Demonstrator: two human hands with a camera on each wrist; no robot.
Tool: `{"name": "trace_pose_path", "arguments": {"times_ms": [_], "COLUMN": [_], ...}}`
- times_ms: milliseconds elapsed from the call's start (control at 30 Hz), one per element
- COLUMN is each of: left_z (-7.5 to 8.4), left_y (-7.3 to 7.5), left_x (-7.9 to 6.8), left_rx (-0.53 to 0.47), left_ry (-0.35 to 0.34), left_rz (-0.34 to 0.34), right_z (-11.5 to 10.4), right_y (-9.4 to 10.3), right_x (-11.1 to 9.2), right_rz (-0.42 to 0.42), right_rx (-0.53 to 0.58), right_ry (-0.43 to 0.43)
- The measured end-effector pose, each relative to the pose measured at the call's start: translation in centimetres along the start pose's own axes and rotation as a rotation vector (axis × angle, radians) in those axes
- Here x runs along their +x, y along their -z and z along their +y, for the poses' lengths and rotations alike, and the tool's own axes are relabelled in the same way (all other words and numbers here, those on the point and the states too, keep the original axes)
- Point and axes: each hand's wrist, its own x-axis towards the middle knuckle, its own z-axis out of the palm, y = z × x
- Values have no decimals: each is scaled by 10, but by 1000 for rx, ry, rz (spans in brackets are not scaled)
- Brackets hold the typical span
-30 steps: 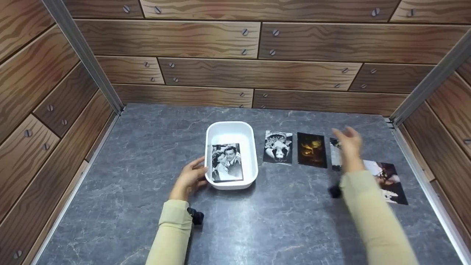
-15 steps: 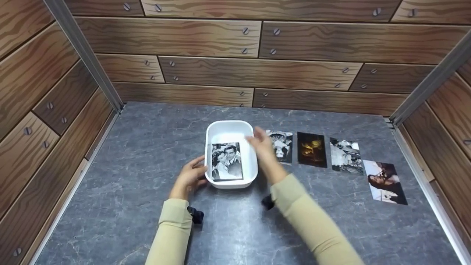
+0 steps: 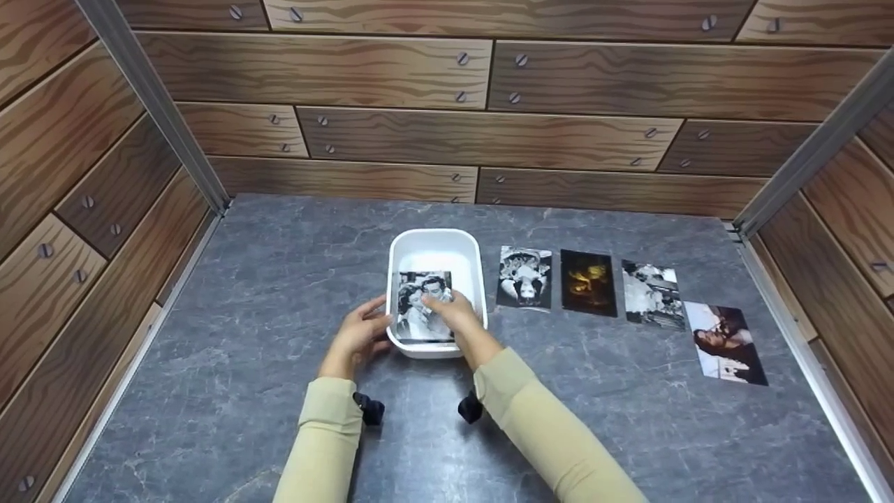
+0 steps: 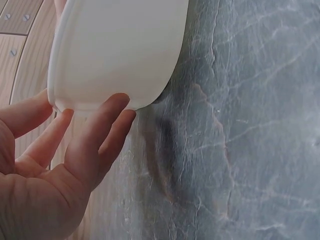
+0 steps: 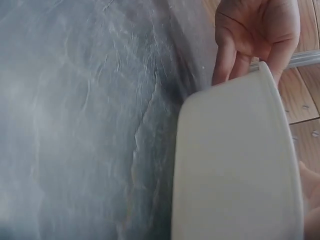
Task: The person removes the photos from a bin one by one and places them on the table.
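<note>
Right hand (image 3: pixel 462 321) has swung leftward into the white tub (image 3: pixel 436 246), thumb over the black-and-white couple photograph (image 3: pixel 414 321) lying inside; whether it's pinching, can't tell! Left hand (image 3: pixel 358 334), fingers loosely spread, touches the tub's outer left wall.

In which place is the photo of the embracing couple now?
In the head view, the photo lies inside the white tub, toward its near left, with the right hand over its right edge.
</note>
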Motion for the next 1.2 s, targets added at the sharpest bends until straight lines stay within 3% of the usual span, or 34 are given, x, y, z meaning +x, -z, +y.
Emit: {"name": "trace_pose_path", "arguments": {"times_ms": [100,267,367,533,667,700,800,900,933,1100,1200], "left_z": [0,1,1,0,-1,-1,0,1,1,-1,-1], "left_y": [0,-1,-1,-1,0,-1,-1,-2,-2,-1,0], "left_x": [-1,-1,0,1,1,1,1,2,1,-1,-1], "left_rx": [-10,-28,-39,-45,-30,-26,-31,-46,-50,-44,-45], "left_ry": [7,12,7,-2,-2,-2,-7,-19,-19,3,-1], "left_rz": [4,5,1,-7,-5,-5,-5,-6,-5,11,9], "right_z": [4,21,10,-5,6,15,20,11,1,-14,-22], "right_y": [-3,-5,-3,0,-2,-3,-4,-3,-2,4,13], "right_x": [9,36,24,1,15,26,36,30,20,2,-4], "right_rz": [-4,73,86,108,163,183,204,221,217,225,240], "right_rx": [-9,-87,-156,-193,-134,-66,73,121,102,92,164], "right_ry": [-29,-2,-35,-13,44,97,154,178,150,199,237]}}
